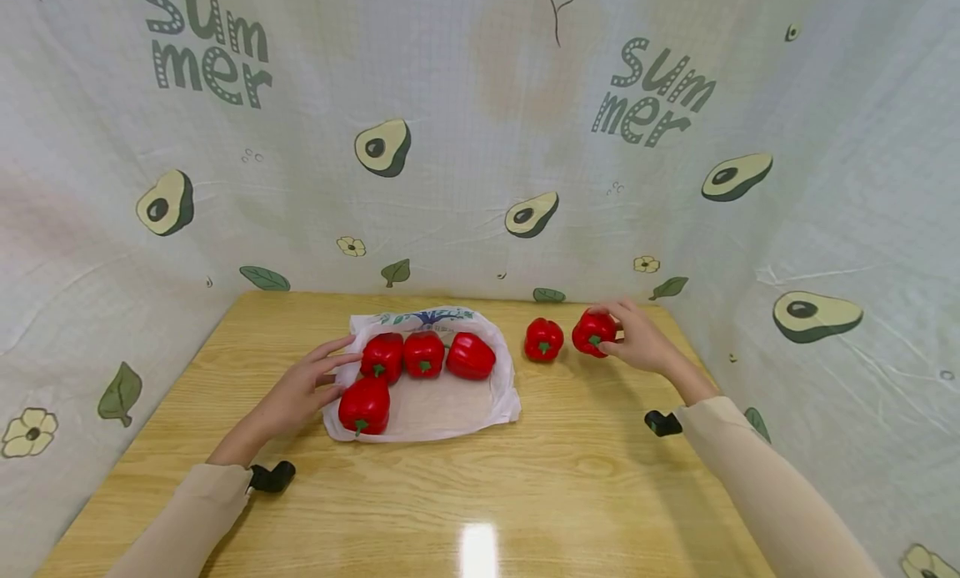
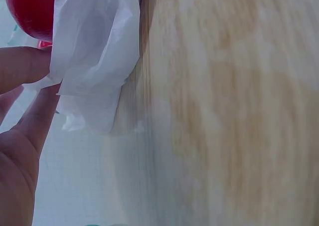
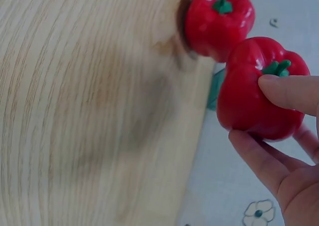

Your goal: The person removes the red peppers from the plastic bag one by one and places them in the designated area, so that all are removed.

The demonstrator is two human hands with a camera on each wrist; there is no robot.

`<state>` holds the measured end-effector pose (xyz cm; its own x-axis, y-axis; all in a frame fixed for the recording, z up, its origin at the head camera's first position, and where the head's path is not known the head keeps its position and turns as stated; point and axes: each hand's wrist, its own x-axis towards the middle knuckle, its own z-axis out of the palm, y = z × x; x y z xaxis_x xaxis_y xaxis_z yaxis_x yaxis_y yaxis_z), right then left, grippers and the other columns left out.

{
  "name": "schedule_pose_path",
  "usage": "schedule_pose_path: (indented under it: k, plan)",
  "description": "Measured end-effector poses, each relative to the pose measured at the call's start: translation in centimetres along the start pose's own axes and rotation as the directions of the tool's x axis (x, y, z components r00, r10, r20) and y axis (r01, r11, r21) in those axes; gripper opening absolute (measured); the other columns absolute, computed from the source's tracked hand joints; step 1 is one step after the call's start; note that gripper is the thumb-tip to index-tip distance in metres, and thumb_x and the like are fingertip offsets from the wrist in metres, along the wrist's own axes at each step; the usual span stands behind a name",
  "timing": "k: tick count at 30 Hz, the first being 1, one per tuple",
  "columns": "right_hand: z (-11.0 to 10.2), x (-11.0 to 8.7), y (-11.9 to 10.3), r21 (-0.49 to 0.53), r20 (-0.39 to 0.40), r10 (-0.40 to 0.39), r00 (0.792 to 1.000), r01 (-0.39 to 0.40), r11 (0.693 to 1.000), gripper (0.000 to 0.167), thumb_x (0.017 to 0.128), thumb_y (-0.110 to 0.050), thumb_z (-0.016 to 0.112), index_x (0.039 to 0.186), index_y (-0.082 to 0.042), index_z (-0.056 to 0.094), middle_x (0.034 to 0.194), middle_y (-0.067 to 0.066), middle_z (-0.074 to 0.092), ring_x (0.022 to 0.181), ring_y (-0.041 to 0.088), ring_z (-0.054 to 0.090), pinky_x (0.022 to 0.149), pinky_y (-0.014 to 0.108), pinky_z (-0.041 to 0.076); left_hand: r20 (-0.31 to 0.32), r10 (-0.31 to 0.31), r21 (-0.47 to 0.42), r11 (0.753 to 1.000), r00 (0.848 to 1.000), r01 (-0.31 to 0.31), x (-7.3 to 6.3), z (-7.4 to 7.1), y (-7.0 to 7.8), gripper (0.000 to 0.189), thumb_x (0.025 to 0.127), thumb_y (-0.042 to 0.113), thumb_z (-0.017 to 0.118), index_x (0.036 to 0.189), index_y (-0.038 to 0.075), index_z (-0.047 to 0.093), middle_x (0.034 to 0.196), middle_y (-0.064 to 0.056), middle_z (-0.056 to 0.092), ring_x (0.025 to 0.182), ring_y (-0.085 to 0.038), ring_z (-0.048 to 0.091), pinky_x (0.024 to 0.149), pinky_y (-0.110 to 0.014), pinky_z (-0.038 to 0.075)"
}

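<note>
My right hand (image 1: 636, 336) grips a red bell pepper (image 1: 592, 334) with a green stem, above the table's back right. In the right wrist view the thumb lies over the top of this pepper (image 3: 261, 94) near its stem, fingers underneath. A second bell pepper (image 1: 543, 339) stands just left of it. At the left, my left hand (image 1: 300, 390) reaches to a white bag (image 1: 442, 407) lying with its mouth toward me. Its fingers are spread at the bag's left edge, beside a bell pepper (image 1: 365, 405). Several peppers sit in the bag.
The wooden table (image 1: 450, 495) backs onto a pale cloth (image 1: 465, 228) printed with avocados, which also hangs at both sides. A black wrist mount (image 1: 273, 476) sits at the left cuff, and another mount (image 1: 663, 423) at the right.
</note>
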<state>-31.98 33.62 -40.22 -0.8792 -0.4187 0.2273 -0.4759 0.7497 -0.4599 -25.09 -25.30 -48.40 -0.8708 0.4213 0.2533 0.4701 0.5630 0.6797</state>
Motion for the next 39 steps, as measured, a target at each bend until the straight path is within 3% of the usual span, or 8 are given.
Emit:
schedule_pose_path:
  k: [7,17,39]
  plan:
    - [0.9,0.1,1.9,0.007,-0.001,-0.011,1.0,0.011,1.0,0.055,0.089,0.008,0.08,0.14,0.003,0.059,0.128,0.025,0.054,0.114,0.041,0.057,0.086,0.053,0.065,0.004,-0.011,0.005,1.0,1.0,0.011,-0.1,-0.1,0.3,0.06,0.096,-0.007,0.072,0.152,0.011,0.059,0.173,-0.01,0.03,0.147,-0.043,0.045,0.103,-0.051,0.056]
    - [2.1,0.2,3.8,0.013,0.041,0.052,0.998,-0.053,0.999,0.054,0.089,0.008,0.077,0.14,0.002,0.06,0.139,0.028,0.054,0.123,0.044,0.053,0.098,0.065,0.058,-0.001,-0.007,0.016,1.0,1.0,0.007,-0.1,0.0,0.0,0.06,0.096,-0.007,0.072,0.152,0.012,0.059,0.172,-0.01,0.031,0.145,-0.043,0.047,0.102,-0.05,0.057]
    - [2.9,-0.2,4.9,-0.013,0.048,0.044,0.998,-0.044,0.999,0.054,0.088,0.01,0.077,0.138,0.004,0.059,0.136,0.027,0.057,0.124,0.043,0.052,0.103,0.064,0.052,-0.006,-0.002,0.003,1.0,1.0,0.002,-0.1,0.1,-0.1,0.059,0.096,-0.007,0.072,0.151,0.012,0.06,0.172,-0.01,0.031,0.146,-0.043,0.047,0.102,-0.052,0.056]
